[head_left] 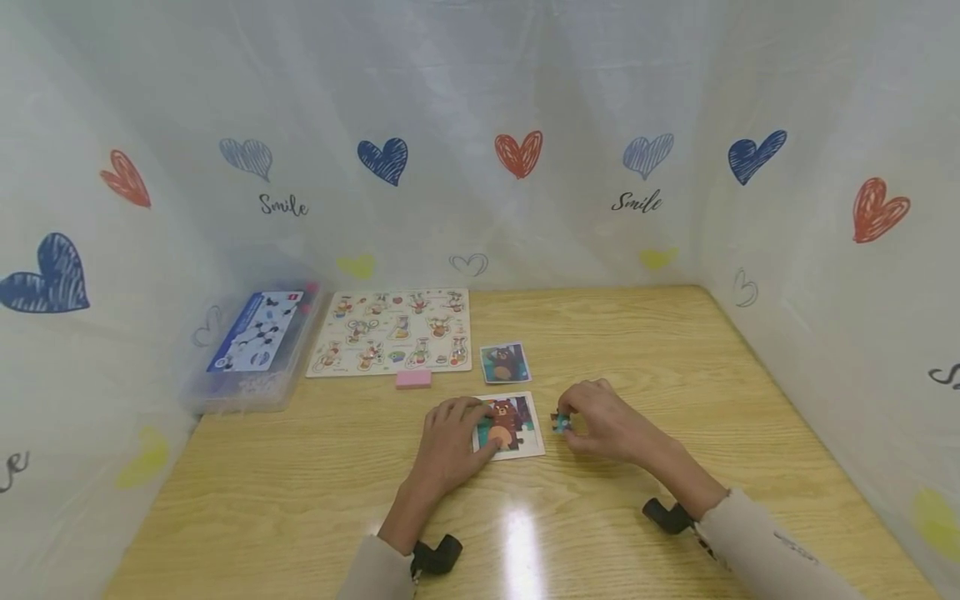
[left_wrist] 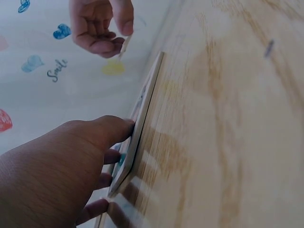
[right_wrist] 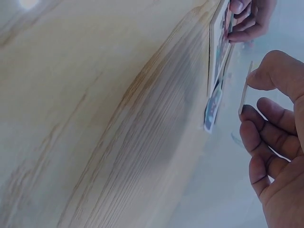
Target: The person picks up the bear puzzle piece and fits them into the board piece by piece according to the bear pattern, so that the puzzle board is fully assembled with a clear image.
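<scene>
A jigsaw board [head_left: 534,450] with a brown bear picture lies on the table, and a pale gap shows at its right side. My left hand [head_left: 450,446] rests on the board's left part, thumb and fingers spread over it; in the left wrist view the thumb [left_wrist: 114,128] touches the board's surface. Just right of the board, my right hand [head_left: 606,423] pinches a small teal and brown puzzle piece [head_left: 557,422] between thumb and fingers. Seen edge-on in the right wrist view, the piece [right_wrist: 245,90] is held above the table.
Behind the board lies a bear picture card [head_left: 506,363]. A pink block [head_left: 413,380] sits before a large illustrated wooden board [head_left: 390,333]. At the far left stands a clear plastic case [head_left: 255,346] with a blue label. A white curtain with hearts [head_left: 517,154] surrounds the table.
</scene>
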{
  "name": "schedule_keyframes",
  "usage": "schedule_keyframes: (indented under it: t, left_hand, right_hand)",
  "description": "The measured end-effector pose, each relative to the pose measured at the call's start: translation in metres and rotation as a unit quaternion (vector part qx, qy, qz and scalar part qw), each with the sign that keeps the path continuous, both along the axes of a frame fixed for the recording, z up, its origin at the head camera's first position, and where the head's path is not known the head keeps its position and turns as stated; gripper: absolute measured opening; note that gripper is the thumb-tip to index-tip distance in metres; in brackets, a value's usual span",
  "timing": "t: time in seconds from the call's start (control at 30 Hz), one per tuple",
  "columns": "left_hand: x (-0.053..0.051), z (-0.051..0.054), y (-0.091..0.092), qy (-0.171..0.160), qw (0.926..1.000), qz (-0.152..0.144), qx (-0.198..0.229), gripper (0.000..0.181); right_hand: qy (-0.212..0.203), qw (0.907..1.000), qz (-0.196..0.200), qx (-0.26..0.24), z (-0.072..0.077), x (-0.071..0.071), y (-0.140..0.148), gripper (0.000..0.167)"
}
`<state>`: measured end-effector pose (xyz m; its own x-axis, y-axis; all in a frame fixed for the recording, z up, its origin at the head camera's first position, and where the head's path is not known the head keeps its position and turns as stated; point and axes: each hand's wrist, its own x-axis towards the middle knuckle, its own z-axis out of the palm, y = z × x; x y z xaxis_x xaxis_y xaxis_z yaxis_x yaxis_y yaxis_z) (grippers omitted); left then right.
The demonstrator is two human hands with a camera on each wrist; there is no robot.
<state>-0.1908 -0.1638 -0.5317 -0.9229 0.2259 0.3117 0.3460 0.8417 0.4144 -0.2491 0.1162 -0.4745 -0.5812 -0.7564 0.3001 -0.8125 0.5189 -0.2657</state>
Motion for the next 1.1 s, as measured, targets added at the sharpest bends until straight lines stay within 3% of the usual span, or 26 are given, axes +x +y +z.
schedule_keyframes:
  t: [1.1]
  left_hand:
    - [-0.001,0.000,0.000,-0.002,0.9998,0.007,-0.017,0.041]
  right_hand:
    - [0.017,0.9993,0.033,-0.003,-0.008,0.003,-0.021,0.019]
